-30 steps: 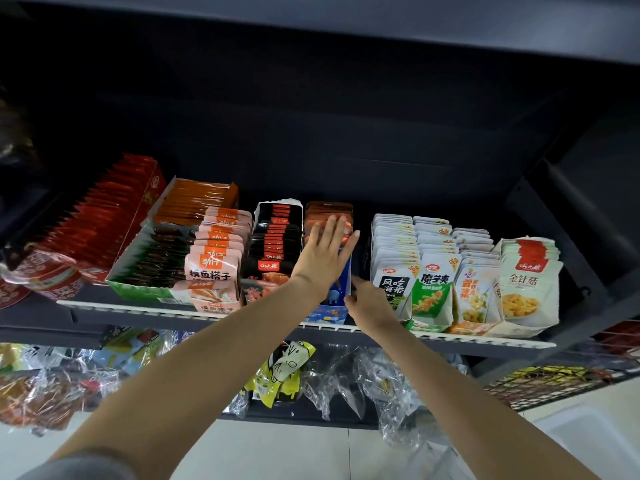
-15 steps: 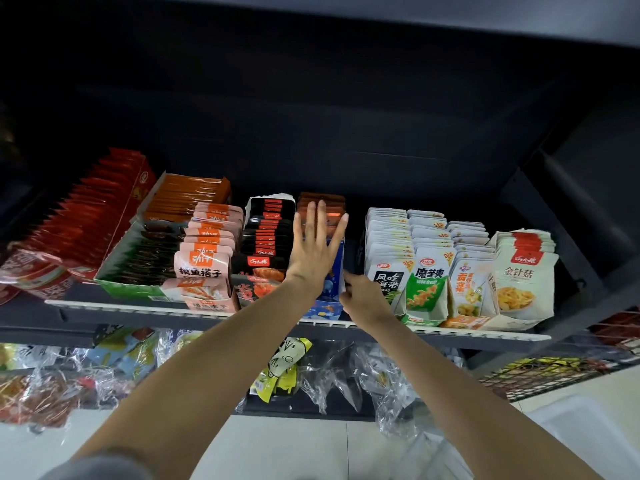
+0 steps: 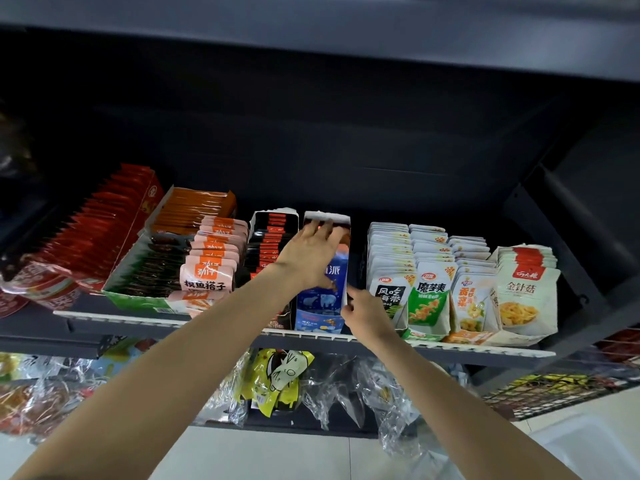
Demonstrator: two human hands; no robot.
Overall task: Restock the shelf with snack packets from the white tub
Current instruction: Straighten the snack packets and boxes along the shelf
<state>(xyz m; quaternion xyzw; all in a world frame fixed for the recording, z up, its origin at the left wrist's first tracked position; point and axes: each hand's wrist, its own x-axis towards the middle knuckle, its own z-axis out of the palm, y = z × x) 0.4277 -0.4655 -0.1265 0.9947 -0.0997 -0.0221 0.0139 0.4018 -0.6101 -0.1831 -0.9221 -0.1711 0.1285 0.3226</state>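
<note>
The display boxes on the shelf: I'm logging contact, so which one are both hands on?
The blue box with polar bears, mid-shelf. The left hand presses its packets; the right hand grips its front right edge. Other boxes are untouched.

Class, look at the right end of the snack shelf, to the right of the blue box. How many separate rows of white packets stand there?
4. From the blue box rightward: black-label row, green-label row, orange-label row, and red-topped row at the shelf's far right. Packets behind each front one are partly hidden.
</note>
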